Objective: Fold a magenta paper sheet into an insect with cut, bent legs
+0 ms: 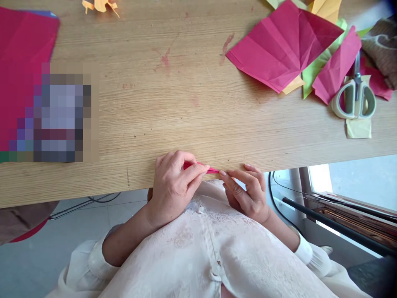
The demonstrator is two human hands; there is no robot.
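Note:
A narrow piece of folded pink paper lies between my two hands at the front edge of the wooden table. My left hand is closed on it, thumb and forefinger pinching near its middle, and covers much of the paper. At the paper's pointed right end, my right hand pinches the tip between thumb and forefinger, its other fingers loosely curled. How the paper is folded under my left fingers is hidden.
At the right lie a large creased pink sheet, green scraps and scissors with pale handles. Pink paper and a blurred-out object are at the left. An orange paper piece sits at the far edge.

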